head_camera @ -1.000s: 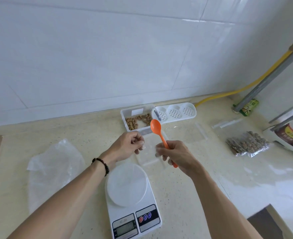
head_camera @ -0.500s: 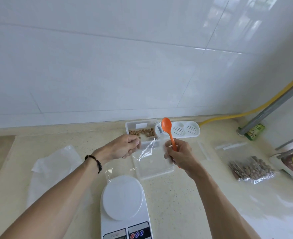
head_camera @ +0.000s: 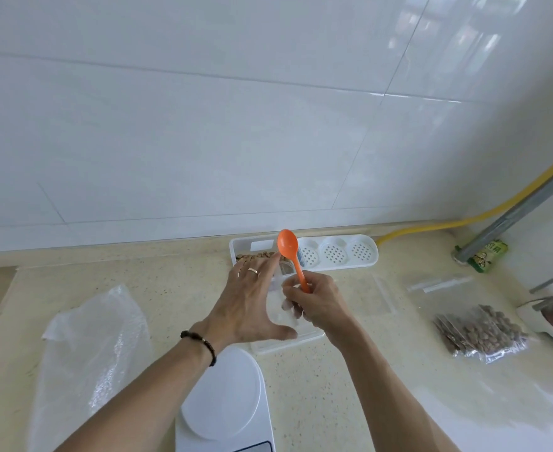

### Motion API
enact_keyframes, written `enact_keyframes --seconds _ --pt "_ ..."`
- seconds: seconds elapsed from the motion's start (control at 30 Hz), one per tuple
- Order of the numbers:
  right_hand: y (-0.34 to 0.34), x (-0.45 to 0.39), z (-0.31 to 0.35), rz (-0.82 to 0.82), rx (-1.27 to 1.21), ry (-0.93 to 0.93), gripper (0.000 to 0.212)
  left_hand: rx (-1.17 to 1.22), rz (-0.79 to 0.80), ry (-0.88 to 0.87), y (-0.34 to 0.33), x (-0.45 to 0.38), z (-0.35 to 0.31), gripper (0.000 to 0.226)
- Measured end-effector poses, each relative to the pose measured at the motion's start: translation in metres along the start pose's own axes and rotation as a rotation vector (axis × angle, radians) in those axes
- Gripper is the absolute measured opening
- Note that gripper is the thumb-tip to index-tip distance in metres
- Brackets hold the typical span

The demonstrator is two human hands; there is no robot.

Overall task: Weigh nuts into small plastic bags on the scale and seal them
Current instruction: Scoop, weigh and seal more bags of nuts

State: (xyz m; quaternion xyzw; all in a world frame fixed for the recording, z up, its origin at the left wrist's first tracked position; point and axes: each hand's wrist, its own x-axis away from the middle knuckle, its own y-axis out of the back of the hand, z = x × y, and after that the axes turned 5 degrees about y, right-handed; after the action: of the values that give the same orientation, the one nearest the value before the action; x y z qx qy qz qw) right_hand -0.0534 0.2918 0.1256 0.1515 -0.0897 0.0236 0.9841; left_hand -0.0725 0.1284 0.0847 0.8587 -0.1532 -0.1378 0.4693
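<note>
Countertop (head_camera: 317, 386): right hand (head_camera: 317, 303) grips spoon (head_camera: 293, 256).

Bare counter (head_camera: 327, 402) between scale (head_camera: 226, 399), nut bags (head_camera: 478, 334).

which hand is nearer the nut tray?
Left. The left hand is spread open with its fingertips reaching the nut tray; the right hand sits nearer the camera, gripping the spoon.

No legible text or labels
</note>
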Motion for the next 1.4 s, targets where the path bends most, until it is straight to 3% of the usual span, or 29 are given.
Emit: enact_keyframes --seconds 0.07,0.23,0.4,0.5,0.6,0.73,0.8,0.87,0.97,1.03,1.13,1.27,1.4 --pt "0.0 -0.005 0.0 0.024 -0.041 0.007 0.007 -0.056 -0.008 0.012 -0.004 -0.004 0.003 0.134" --pt "0.0 -0.027 -0.007 0.024 -0.049 -0.009 0.006 0.143 -0.105 -0.004 -0.006 -0.015 0.014 0.102" --pt "0.001 -0.051 -0.015 0.063 -0.056 -0.025 0.007 0.196 -0.085 0.019 -0.002 -0.029 0.026 0.097" --pt "0.003 -0.066 -0.023 0.003 -0.011 -0.067 0.013 0.141 -0.094 0.077 -0.002 -0.037 0.041 0.091" --pt "0.011 -0.086 -0.038 -0.034 0.178 -0.122 0.02 0.067 -0.073 0.146 -0.002 -0.04 0.06 0.094" --pt "0.018 -0.104 -0.051 0.046 0.589 -0.049 0.018 0.026 -0.05 0.258 -0.003 -0.037 0.083 0.102" --pt "0.019 -0.108 -0.053 -0.027 0.604 0.024 0.02 0.046 -0.061 0.305 -0.004 -0.034 0.091 0.101" --pt "0.018 -0.111 -0.049 -0.183 0.469 0.069 0.026 0.046 -0.068 0.336 -0.006 -0.03 0.098 0.1" --pt "0.013 -0.118 -0.048 -0.415 0.216 0.028 0.025 0.045 -0.088 0.352 -0.01 -0.027 0.104 0.093" --pt "0.006 -0.123 -0.052 -0.471 0.185 0.017 0.019 0.067 -0.1 0.348 -0.012 -0.025 0.108 0.088" --pt "-0.008 -0.129 -0.06 -0.353 0.287 0.041 0.004 0.096 -0.098 0.348 -0.015 -0.024 0.112 0.089" --pt "-0.014 -0.129 -0.062 -0.102 0.295 0.072 0.01 0.093 -0.102 0.36 -0.017 -0.024 0.116 0.09" --pt "-0.01 -0.132 -0.06 -0.048 0.242 -0.032 0.005 0.074 -0.114 0.378 -0.02 -0.025 0.118 0.094"
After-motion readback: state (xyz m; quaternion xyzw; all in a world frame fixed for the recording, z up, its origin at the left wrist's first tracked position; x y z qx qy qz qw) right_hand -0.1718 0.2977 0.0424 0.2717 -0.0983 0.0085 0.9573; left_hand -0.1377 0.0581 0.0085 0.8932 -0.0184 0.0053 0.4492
